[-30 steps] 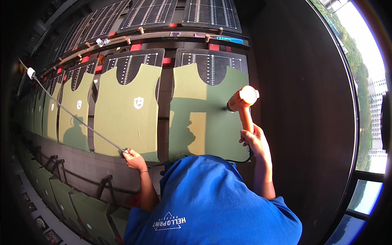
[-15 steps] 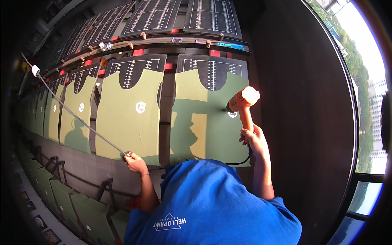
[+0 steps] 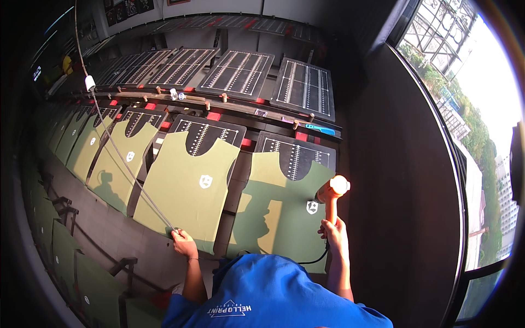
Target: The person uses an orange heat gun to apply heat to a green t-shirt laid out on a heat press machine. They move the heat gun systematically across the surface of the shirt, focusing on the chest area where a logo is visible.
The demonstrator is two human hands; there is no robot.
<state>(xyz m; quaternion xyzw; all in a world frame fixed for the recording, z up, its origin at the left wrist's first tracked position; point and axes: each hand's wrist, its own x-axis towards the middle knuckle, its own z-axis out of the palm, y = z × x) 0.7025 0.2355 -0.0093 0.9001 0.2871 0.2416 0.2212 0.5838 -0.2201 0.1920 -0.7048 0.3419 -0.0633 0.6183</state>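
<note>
My right hand (image 3: 336, 235) is wrapped round the handle of an orange heat gun (image 3: 331, 191). The gun's dark nozzle points left, just above a white shield print (image 3: 312, 207) on a green shirt panel (image 3: 287, 232), and does not appear to touch it. A black cord runs from the handle down toward my body. My left hand (image 3: 185, 243) is closed on a grey cable (image 3: 131, 177), which slants up to the far left through a white connector (image 3: 90, 83). Beside that hand, another green shirt panel (image 3: 186, 183) with the same print lies on a black board.
Several more green panels lie on boards (image 3: 124, 156) leftward. Behind a rail with wooden pegs (image 3: 224, 98) and a blue tool (image 3: 320, 129) stand bare black boards (image 3: 235, 74). A dark wall (image 3: 399, 180) and window are at right. More panels (image 3: 82, 273) fill the lower left.
The view has tilted up and turned, so the far boards show more. Both hands keep their holds; the heat gun stays by the print, its nozzle now covering less of it.
</note>
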